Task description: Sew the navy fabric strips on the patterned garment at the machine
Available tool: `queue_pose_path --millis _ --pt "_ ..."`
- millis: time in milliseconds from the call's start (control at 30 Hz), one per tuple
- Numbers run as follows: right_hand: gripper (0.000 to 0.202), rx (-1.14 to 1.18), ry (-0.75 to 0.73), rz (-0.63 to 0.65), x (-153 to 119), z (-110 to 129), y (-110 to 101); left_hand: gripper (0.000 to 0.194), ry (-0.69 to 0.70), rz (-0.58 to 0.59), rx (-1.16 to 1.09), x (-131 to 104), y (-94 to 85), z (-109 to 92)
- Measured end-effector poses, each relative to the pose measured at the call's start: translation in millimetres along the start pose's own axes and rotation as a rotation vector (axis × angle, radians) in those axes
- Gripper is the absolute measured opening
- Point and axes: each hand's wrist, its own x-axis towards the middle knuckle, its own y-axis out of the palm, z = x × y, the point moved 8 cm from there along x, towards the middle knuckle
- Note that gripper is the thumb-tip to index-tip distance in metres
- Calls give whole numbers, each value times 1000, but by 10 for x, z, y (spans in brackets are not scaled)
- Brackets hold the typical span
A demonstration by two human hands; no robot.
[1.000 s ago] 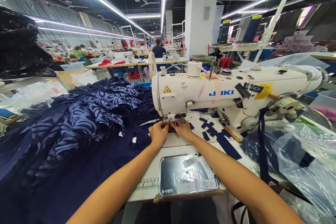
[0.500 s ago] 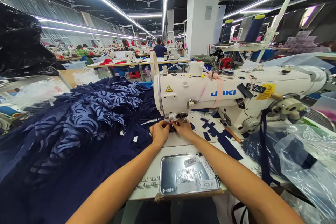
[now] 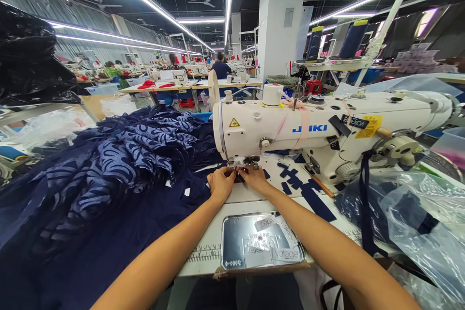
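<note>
Both of my hands meet under the needle end of a white sewing machine. My left hand is closed, its fingertips pinching the edge of navy fabric beside the presser foot. Just to the right, my right hand is closed too, fingertips pressed down at a small dark piece at the needle; what exactly it grips is hidden by the fingers. A large heap of navy patterned garments spreads left from the machine bed. Small navy fabric strips lie right of my right hand.
A metal tin lid with labels lies at the front table edge. An orange-handled tool rests near the machine's base. Clear plastic bags crowd the right side. Thread cones stand behind; people sit at machines farther back.
Both hands stay at the needle with almost no visible movement. The garments and the loose strips lie as before.
</note>
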Motion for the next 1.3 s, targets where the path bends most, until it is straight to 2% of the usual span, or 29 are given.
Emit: queue_pose_path --millis 1000,1300 --pt "24 7 -27 -20 42 -8 21 17 -18 1 0 -15 -37 -31" --pt "26 8 31 -34 89 -89 84 17 -17 6 -10 -10 -43 -41"
